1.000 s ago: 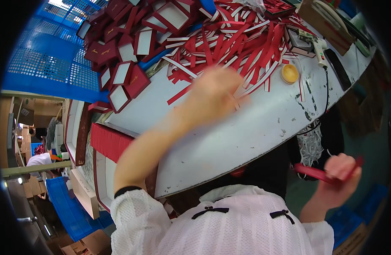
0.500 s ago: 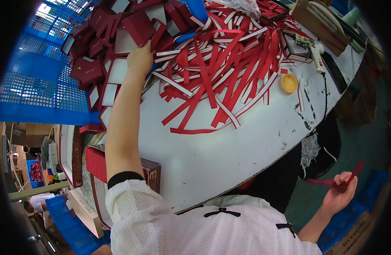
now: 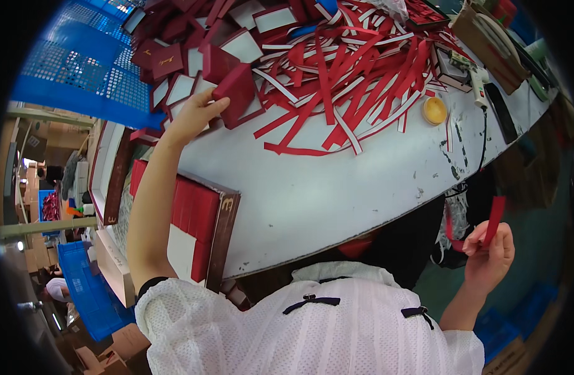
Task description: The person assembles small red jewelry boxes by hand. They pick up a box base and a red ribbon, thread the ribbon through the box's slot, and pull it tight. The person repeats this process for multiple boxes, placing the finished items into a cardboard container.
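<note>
At the near edge of a heap of dark red boxes, my left hand (image 3: 196,115) grips a dark red box (image 3: 240,94) between thumb and fingers. Behind it in the heap lie more boxes (image 3: 167,60), several showing white faces. Off the table's right side, my right hand (image 3: 492,250) is closed on a red ribbon strip (image 3: 496,219), which sticks up past the fingers and hangs in a loop to their left. A tangled pile of red ribbons with white backing (image 3: 337,81) covers the table just right of the box.
A blue perforated crate (image 3: 74,81) stands at the far left. Nearer, an open carton (image 3: 227,215) holds red boxes in rows. On the white table (image 3: 312,206) are a round yellow tub (image 3: 434,110) and a white corded tool (image 3: 479,87).
My left hand has drawn a dark red box out of the heap, down toward me. My right hand has risen slightly with the ribbon. The whole view has shifted a little.
</note>
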The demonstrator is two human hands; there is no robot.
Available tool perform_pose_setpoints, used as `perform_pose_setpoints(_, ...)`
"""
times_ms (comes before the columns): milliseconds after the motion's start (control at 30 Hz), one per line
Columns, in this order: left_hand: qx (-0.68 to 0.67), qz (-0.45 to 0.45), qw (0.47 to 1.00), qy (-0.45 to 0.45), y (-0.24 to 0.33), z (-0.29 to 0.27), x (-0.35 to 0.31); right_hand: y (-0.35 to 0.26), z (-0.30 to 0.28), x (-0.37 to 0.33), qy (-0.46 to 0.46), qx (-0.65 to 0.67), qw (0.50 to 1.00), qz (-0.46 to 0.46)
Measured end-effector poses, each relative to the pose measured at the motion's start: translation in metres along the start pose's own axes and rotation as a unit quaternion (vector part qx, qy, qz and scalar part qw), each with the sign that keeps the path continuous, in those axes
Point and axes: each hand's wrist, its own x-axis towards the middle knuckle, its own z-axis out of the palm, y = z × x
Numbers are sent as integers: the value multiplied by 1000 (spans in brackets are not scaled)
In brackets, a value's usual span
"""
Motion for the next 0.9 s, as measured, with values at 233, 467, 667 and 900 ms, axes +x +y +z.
perform_pose_setpoints(233, -462, 35, 886, 3, 41, 31, -69, -2, 19, -16, -121, 73, 984, 106)
perform_pose_setpoints(467, -664, 28, 741, -90, 85, 120, -135, 23, 64, 0, -169, 102, 967, 163)
perform_pose_setpoints(667, -684, -7, 695, -219, 75, 160, -156, 21, 69, 13, -278, 58, 931, 228)
perform_pose_setpoints(900, -560, 247, 791, 5, 83, 230, -169, 57, 84, -6, -36, 170, 965, 199)
